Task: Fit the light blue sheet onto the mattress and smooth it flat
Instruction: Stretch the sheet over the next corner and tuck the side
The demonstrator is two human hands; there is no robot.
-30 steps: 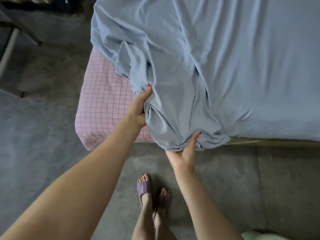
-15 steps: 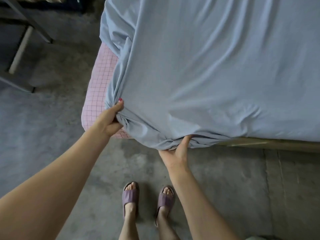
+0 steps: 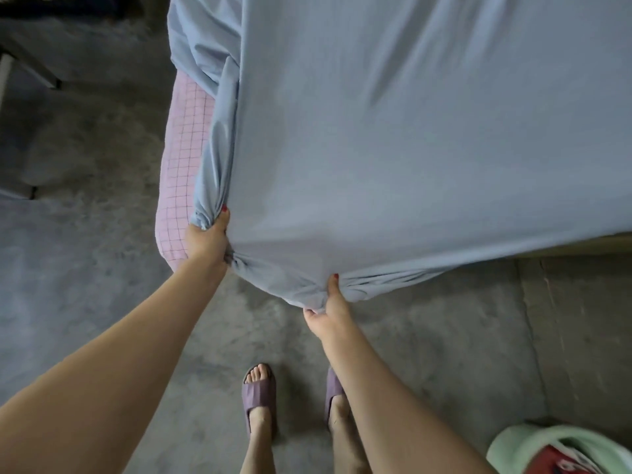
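The light blue sheet is stretched over the near corner of the mattress, whose pink checked cover still shows along the left side. My left hand grips a gathered bunch of the sheet's edge at the left side of the corner. My right hand pinches the bunched hem under the corner's lowest point. The sheet's top surface is pulled fairly taut with long shallow folds running away from me.
Grey concrete floor surrounds the bed. My feet in purple slippers stand close to the corner. A wooden bed frame edge shows under the sheet at right. A pale green bundle with something red lies at bottom right. Dark furniture legs are at upper left.
Both hands have drawn the sheet leftward and down over the corner. Much less pink mattress shows now, and the loose folds on top have flattened out.
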